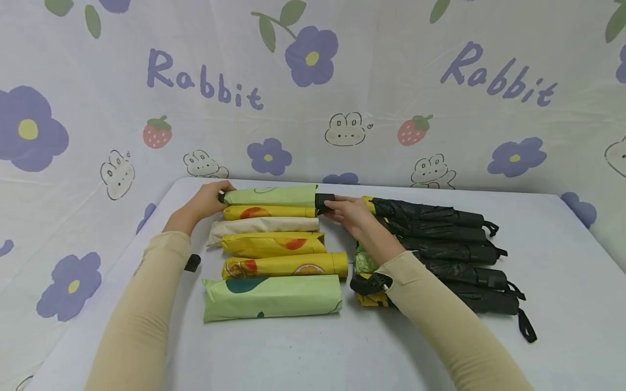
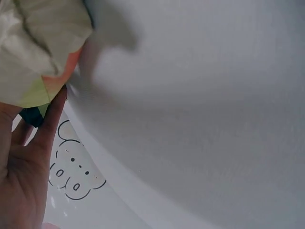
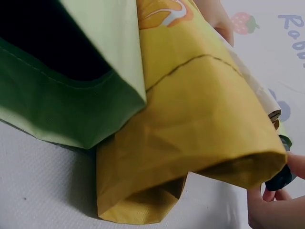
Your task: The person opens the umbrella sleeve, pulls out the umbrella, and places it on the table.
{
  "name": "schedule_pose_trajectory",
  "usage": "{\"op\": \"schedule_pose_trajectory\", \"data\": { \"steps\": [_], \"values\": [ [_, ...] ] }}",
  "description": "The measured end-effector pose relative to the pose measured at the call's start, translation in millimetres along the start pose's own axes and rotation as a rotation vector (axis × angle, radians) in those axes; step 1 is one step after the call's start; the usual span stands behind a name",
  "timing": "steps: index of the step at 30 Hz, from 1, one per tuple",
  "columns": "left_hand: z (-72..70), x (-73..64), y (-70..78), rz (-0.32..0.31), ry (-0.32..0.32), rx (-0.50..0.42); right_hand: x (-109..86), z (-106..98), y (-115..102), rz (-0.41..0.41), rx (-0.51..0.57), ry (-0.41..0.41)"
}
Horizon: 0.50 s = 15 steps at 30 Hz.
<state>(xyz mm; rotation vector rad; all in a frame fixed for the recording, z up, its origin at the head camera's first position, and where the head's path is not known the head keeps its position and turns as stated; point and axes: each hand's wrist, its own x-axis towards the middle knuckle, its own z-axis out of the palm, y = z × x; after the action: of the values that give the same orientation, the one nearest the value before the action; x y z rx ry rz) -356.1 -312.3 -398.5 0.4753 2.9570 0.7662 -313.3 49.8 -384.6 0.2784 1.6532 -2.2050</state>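
At the back of the left column lies a folded umbrella (image 1: 274, 195) in a light green sleeve. My left hand (image 1: 207, 201) holds its left end, where a small black tip shows; in the left wrist view a dark piece (image 2: 32, 116) sits between the fingers. Thumb and fingers of my right hand (image 1: 349, 214) pinch the black handle (image 1: 323, 202) at the other end, also visible as a dark handle (image 3: 280, 182) in the right wrist view. Just in front lie a yellow sleeve (image 1: 269, 212) and a cream sleeve (image 1: 266, 224).
Nearer me are two yellow sleeves (image 1: 274, 244) and a wide light green sleeve (image 1: 274, 297); the green sleeve's open end (image 3: 86, 114) shows up close. Right of them, several black folded umbrellas (image 1: 455, 250) with wrist straps lie side by side, partly behind my right forearm.
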Motion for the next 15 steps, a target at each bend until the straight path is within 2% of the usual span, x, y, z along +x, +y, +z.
{"op": "schedule_pose_trajectory", "data": {
  "steps": [7, 15],
  "values": [
    [0.5, -2.1, -0.7, -0.010, -0.010, -0.003, -3.3, 0.6, -1.6, -0.013, -0.054, 0.011],
    [2.0, -4.2, -2.1, -0.006, -0.001, -0.015, -5.6, 2.0, -3.2, -0.028, -0.054, -0.017]
  ]
}}
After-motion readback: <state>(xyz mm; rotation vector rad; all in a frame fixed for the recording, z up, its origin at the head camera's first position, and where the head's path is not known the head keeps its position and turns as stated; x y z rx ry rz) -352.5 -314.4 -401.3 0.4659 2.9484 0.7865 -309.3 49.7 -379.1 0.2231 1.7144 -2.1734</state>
